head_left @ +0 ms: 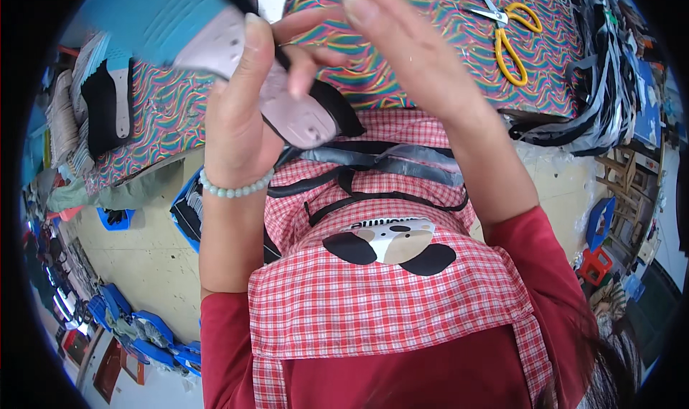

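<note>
My left hand [247, 100], with a pale green bead bracelet at the wrist, grips a flat, sock-shaped piece. This piece [298, 118] has a pale pink panel with small holes, a black edge and a blue end that is smeared by motion. The thumb lies across its front, and part of the piece is hidden behind the hand. My right hand [409, 43] is raised beside it with fingers stretched out and blurred; nothing shows in it. Black strips [380, 157] lie across the red checked apron [387, 294] on my lap.
Yellow-handled scissors [504, 32] lie spread on the wavy-patterned tablecloth [430, 86]. Black and grey strips [596, 86] hang over the table's right edge. Stacked sock-like pieces [108, 107] are on the left. Blue bins [115, 219] and a red stool [594, 265] stand on the floor.
</note>
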Demonstrator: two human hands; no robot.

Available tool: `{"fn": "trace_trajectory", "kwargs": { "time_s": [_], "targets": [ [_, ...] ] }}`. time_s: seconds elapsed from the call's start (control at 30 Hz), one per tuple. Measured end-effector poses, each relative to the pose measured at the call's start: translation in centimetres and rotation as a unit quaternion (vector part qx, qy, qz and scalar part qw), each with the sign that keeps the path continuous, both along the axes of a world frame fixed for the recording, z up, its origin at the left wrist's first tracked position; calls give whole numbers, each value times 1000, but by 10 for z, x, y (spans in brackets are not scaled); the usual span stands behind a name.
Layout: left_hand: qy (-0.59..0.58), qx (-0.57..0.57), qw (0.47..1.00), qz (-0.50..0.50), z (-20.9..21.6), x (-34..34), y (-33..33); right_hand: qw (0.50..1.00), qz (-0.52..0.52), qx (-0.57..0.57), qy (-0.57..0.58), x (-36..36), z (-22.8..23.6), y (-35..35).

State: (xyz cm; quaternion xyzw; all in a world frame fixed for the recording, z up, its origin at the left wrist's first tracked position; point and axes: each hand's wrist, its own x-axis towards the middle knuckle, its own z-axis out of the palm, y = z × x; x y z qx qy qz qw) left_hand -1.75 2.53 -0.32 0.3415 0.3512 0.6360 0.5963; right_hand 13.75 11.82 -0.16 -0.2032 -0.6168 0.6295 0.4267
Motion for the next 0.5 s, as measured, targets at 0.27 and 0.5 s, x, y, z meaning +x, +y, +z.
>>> {"fn": "trace_trajectory", "kwargs": {
  "time_s": [0.27,0.5],
  "targets": [
    [-143,59,979,133,4,-3,7,897,-47,373,-232,16,20,-11],
    [-337,155,928,38,-1,-3,8,958,-57,204,-195,10,-14,-60]
  ]
}}
